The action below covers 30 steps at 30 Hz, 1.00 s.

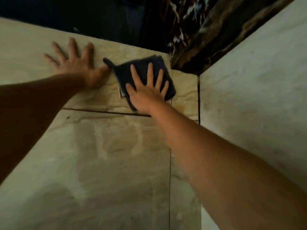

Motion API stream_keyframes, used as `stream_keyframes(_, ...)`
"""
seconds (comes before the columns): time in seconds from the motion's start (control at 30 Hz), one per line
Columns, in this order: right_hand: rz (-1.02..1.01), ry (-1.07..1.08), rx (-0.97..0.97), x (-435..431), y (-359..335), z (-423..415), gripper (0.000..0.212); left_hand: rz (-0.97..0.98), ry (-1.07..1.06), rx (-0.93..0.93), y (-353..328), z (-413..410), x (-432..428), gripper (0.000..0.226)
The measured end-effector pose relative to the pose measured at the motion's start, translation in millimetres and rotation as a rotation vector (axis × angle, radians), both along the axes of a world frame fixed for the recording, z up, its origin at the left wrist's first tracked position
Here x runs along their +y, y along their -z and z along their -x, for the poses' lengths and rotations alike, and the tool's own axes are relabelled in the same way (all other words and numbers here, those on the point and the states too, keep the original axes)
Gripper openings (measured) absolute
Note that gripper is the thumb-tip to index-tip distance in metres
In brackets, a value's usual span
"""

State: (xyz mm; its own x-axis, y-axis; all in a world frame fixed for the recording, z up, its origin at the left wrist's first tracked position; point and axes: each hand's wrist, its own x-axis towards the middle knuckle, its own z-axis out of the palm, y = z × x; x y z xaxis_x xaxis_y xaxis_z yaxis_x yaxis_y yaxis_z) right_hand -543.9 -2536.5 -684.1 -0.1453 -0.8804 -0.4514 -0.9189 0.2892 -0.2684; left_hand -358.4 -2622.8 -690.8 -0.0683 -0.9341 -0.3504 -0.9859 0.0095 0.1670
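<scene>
1. Near the far right corner of the beige stone surface (103, 155), a folded dark blue cloth (156, 63) lies flat beside the joint lines.
2. Right hand (146, 95) presses the cloth, fingers straight and spread.
3. Left hand (74, 63) rests flat on the stone just left of the cloth, fingers splayed, holding nothing.
4. Dark veined marble (199, 30) borders the far edge.

The right hand (146, 93) lies flat on the cloth (156, 67), the left hand (74, 65) just left of it.

The left hand (75, 67) and right hand (146, 93) are bare. The left forearm (33, 103), in shadow, and the right forearm (216, 155) are bare too.
</scene>
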Motion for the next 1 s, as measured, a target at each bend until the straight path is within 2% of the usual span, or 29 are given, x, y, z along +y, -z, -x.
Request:
stream_keyframes(0.07,-0.060,0.028,-0.033,47.4,-4.0,-20.7,0.065,-0.074,-0.054,0.083,-19.7,4.9,11.7,0.082)
stream_keyframes(0.13,-0.091,0.071,-0.054,89.8,-13.5,-43.3,0.068,-0.031,-0.177,0.222,-36.8,16.6,51.3,0.063)
stream_keyframes(0.23,-0.017,0.214,-0.012,166.9,-33.3,-78.6,0.063,-0.049,-0.410,0.307,-48.7,29.2,165.3,0.063)
stream_keyframes(0.3,0.002,0.351,-0.128,218.9,-40.4,-100.6,0.062,-0.208,-0.497,0.396,-50.5,27.1,246.1,0.060)
stream_keyframes(0.33,0.007,0.337,-0.216,242.0,-45.1,-111.6,0.061,-0.300,-0.620,0.480,-51.6,20.9,276.4,0.055)
stream_keyframes(0.4,0.000,0.337,-0.308,279.2,-61.7,-126.9,0.041,-0.489,-0.940,0.656,-64.3,7.9,318.4,0.053)
stream_keyframes(0.43,-0.015,0.294,-0.242,295.3,-77.6,-130.8,0.026,-0.591,-1.069,0.730,-76.6,-0.6,334.6,0.054)
stream_keyframes(0.5,0.003,0.431,-0.328,325.1,-119.3,-138.2,0.021,-0.737,-1.251,0.846,-114.2,-20.2,366.4,0.055)
stream_keyframes(0.57,0.037,0.576,-0.543,346.4,-183.1,-150.7,0.028,-0.800,-1.242,0.915,-173.5,-38.9,388.9,0.056)
stream_keyframes(0.6,0.037,0.605,-0.605,357.4,-219.3,-155.8,0.028,-0.782,-1.218,0.924,-207.3,-47.6,394.9,0.052)
stream_keyframes(0.7,0.021,0.882,-0.824,380.1,-334.6,-164.1,0.021,-0.730,-1.155,0.992,-318.2,-72.4,405.1,0.035)
stream_keyframes(0.8,0.006,1.102,-1.094,379.2,-453.9,-168.5,0.022,-0.768,-1.059,1.148,-437.7,-93.5,405.7,0.049)
stream_keyframes(0.87,0.027,1.123,-1.220,384.0,-540.0,-180.7,0.035,-0.797,-0.946,1.234,-521.8,-112.6,403.7,0.047)
stream_keyframes(0.93,0.115,1.090,-1.202,393.3,-613.4,-196.0,0.064,-0.801,-0.821,1.305,-598.1,-133.4,408.3,0.049)
stream_keyframes(1.0,0.181,1.087,-1.169,405.5,-682.4,-217.9,0.091,-0.842,-0.686,1.343,-673.4,-155.6,414.1,0.038)
